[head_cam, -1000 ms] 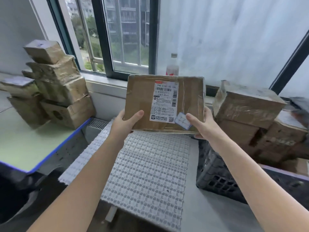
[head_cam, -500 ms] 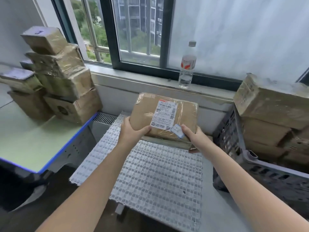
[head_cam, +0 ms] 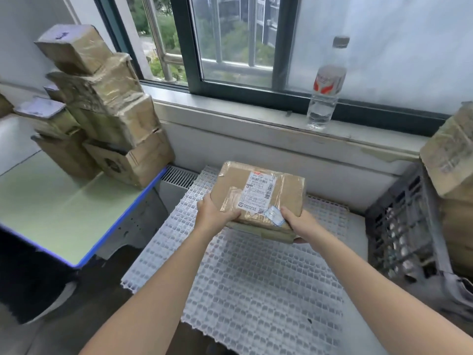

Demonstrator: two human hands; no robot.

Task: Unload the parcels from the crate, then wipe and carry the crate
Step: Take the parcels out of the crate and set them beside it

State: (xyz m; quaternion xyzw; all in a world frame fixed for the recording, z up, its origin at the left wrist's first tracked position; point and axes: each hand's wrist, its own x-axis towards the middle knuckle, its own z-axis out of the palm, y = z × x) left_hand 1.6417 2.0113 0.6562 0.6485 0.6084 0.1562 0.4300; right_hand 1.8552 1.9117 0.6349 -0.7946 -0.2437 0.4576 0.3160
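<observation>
Left hand [head_cam: 215, 213] and right hand [head_cam: 298, 224] lower the parcel [head_cam: 258, 193] to just above the white mat [head_cam: 256, 278], its label turning upward.

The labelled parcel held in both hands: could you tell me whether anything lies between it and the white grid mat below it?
Nothing visible does. The parcel, gripped by the left hand and right hand, is over a bare stretch of the mat; the crate stands apart to its right.
</observation>
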